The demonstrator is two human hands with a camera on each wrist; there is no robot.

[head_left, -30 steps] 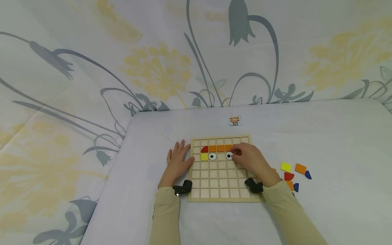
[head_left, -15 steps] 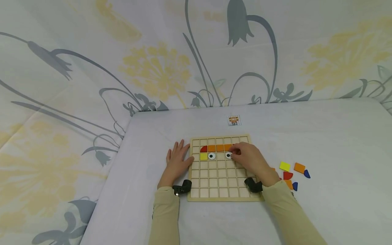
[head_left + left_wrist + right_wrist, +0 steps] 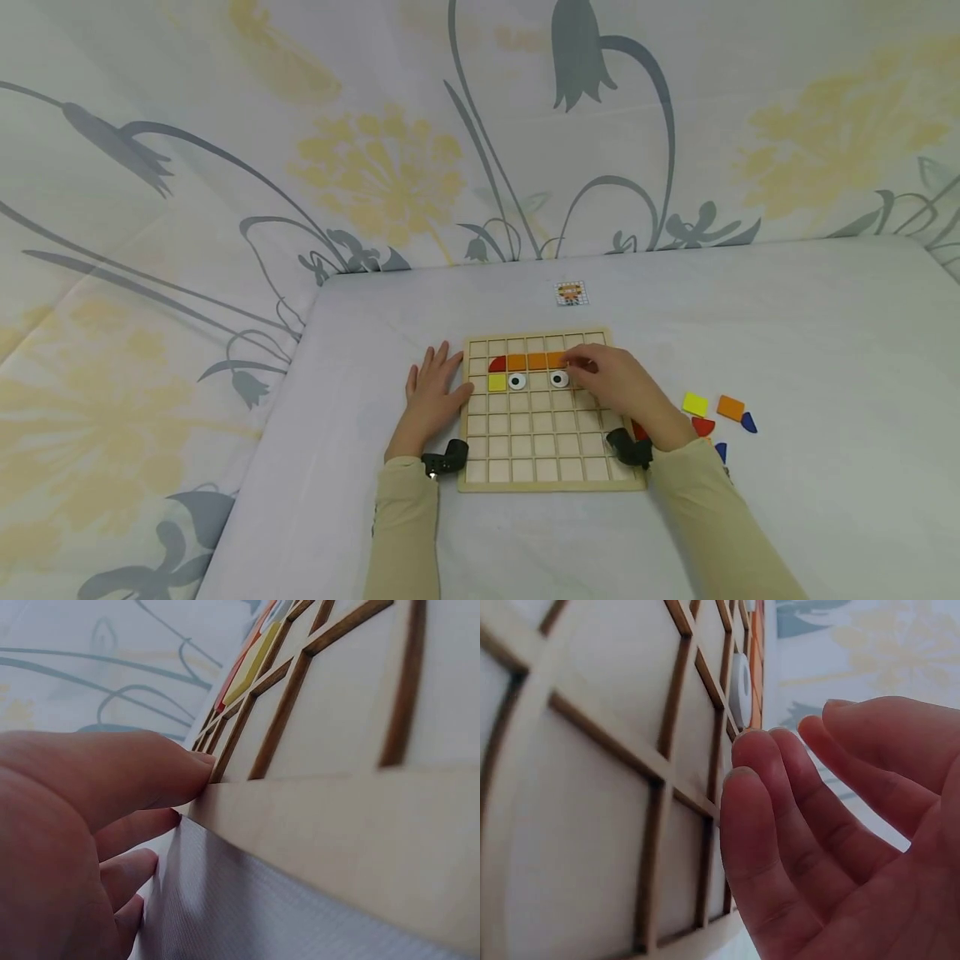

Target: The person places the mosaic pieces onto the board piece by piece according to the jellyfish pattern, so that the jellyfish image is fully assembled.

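Observation:
A wooden grid board (image 3: 551, 486) lies flat on the white-covered surface. In its upper rows sit a red quarter-round tile (image 3: 498, 364), a row of orange square tiles (image 3: 536, 361), a yellow square tile (image 3: 497, 382) and two round eye tiles (image 3: 517, 381). My left hand (image 3: 435, 396) is spread beside the board's left edge, its thumb (image 3: 176, 776) resting on the frame. Over the upper right cells is my right hand (image 3: 611, 379), fingertips close to the right eye tile (image 3: 741, 690). Its thumb stands apart from the fingers, and nothing shows between them in the right wrist view.
Right of the board lie loose tiles: a yellow square (image 3: 695, 404), an orange square (image 3: 731, 407), a red rounded piece (image 3: 702, 427) and blue rounded pieces (image 3: 748, 422). A small pattern card (image 3: 572, 293) lies behind the board. Flowered cloth (image 3: 390, 167) rises at the back and left.
My right hand has drawn slightly away from the right eye tile, which shows more fully now. A red piece has come into sight beside the right wrist. The left hand stays put.

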